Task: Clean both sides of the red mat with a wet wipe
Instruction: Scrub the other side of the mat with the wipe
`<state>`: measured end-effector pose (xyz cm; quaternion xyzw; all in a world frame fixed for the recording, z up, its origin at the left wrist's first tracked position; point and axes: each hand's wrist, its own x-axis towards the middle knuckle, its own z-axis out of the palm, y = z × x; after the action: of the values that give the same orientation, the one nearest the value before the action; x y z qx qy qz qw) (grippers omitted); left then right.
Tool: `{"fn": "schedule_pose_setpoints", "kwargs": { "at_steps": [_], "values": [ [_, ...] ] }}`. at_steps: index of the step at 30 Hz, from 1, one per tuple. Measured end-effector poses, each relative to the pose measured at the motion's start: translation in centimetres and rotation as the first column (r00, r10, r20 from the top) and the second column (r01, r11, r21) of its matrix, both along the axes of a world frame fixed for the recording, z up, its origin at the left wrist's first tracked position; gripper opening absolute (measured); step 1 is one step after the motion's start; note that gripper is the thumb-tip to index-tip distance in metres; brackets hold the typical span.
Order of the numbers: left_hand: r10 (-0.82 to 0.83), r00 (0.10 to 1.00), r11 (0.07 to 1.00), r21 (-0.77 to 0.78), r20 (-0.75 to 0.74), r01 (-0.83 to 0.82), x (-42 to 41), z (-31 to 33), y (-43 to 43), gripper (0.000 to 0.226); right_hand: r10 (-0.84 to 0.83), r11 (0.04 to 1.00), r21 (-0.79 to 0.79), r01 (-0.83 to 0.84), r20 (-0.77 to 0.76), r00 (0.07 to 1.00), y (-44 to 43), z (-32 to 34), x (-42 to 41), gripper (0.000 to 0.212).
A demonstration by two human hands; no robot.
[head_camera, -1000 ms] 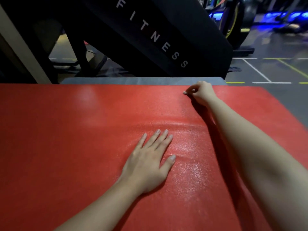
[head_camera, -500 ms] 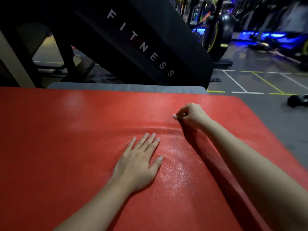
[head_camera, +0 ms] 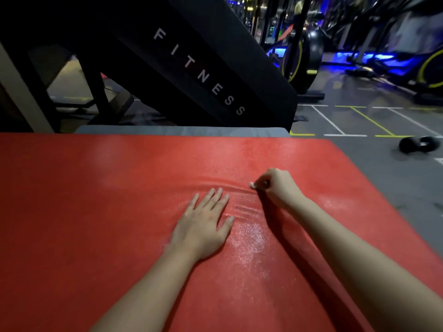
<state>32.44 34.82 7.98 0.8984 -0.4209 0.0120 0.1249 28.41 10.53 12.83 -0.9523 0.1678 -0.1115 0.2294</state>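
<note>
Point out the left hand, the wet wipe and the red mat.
left hand point(head_camera: 201, 226): head view, back of the hand.
wet wipe point(head_camera: 251, 185): head view, white bit pinched in the right hand point(head_camera: 279, 188).
red mat point(head_camera: 84, 212): head view, bare stretch on the left.

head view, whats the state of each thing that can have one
left hand, flat on the mat, fingers straight
right hand, fingers curled, pinching a white wipe
mat, lying flat, rippled between the hands, wet sheen beside the left
dumbbell, lying on the floor
</note>
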Motion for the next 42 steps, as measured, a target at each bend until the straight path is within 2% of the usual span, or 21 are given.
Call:
{"fn": "schedule_pose_setpoints", "kwargs": {
  "at_steps": [3, 9, 16, 20, 23, 29, 32, 36, 38, 42],
  "values": [
    [0.005, 1.000, 1.000, -0.011, 0.007, -0.005, 0.1, -0.2, -0.2, 0.070, 0.010, 0.998, -0.055, -0.013, -0.056, 0.998, 0.7, 0.0, -1.8, 0.020],
    [0.029, 1.000, 0.999, -0.037, 0.007, -0.029, -0.2, 0.1, 0.1, 0.078, -0.113, 0.993, 0.046, 0.111, 0.052, 0.992, 2.1, 0.6, -1.4, 0.023],
    [0.042, 0.999, 0.997, -0.068, 0.030, -0.040, -0.3, 0.4, 0.2, 0.073, -0.027, 1.000, 0.011, 0.027, -0.054, 0.998, 3.6, -0.1, -7.9, 0.014],
    [0.031, 0.999, 0.999, -0.028, 0.030, -0.030, 0.0, 0.2, -0.1, 0.070, -0.099, 0.995, 0.044, 0.094, 0.114, 0.989, 3.7, -0.3, -7.8, 0.018],
    [0.013, 1.000, 0.999, 0.030, 0.025, -0.014, 0.4, -0.2, -0.1, 0.067, -0.099, 0.994, 0.054, 0.092, 0.154, 0.983, 3.8, -0.7, -6.6, 0.022],
    [0.021, 1.000, 0.999, 0.024, 0.013, -0.022, 0.2, 0.0, -0.1, 0.088, -0.022, 0.994, 0.098, 0.040, -0.181, 0.983, 3.3, 0.5, -10.1, 0.016],
    [0.030, 0.999, 0.999, 0.031, 0.031, -0.030, 0.1, 0.2, -0.3, 0.087, -0.048, 0.998, 0.045, 0.052, -0.099, 0.994, 3.9, 0.1, -10.6, 0.010],
    [0.036, 0.999, 0.999, -0.022, 0.016, -0.036, -0.4, 0.5, -0.2, 0.064, -0.051, 0.998, 0.046, 0.049, 0.038, 0.998, 3.9, 0.5, -9.8, 0.012],
    [0.053, 0.998, 0.997, -0.057, 0.036, -0.051, -1.1, 0.8, 0.4, 0.062, -0.036, 0.999, 0.036, 0.036, -0.005, 0.999, 4.0, 1.1, -10.0, 0.018],
    [0.083, 0.991, 0.997, -0.011, 0.104, -0.082, -2.5, 1.7, 2.1, 0.059, 0.025, 0.999, 0.031, -0.018, -0.261, 0.965, 4.2, 2.6, -11.9, 0.023]
  ]
}}
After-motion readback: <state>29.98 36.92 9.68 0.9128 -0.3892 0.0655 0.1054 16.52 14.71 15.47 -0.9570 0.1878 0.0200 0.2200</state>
